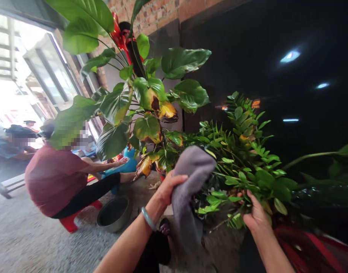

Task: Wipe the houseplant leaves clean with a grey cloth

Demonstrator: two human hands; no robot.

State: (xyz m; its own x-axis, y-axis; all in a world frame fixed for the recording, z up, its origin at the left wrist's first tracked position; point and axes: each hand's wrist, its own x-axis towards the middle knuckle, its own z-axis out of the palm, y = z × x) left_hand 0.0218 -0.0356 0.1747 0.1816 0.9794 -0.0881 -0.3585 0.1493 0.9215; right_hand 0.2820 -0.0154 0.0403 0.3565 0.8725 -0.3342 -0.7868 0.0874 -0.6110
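My left hand (168, 189), with a pale bangle (149, 219) at the wrist, grips a grey cloth (195, 170). The cloth's upper part is bunched over the near leaves, and its loose end hangs down below the hand. On the right, my right hand (255, 214) is closed on a leafy stem (236, 218) of a low green plant (242, 151); leaves partly hide the fingertips. Left of this plant stands a taller one with broad leaves (115, 102), several of them yellowed and browned.
A person in a dark pink shirt (54, 174) sits on a red stool (68, 223) at the left, hands near a blue object (130, 165). A grey basin (114, 214) is on the floor. A glossy black panel (276, 57) stands behind the plants. Something red (312, 250) lies lower right.
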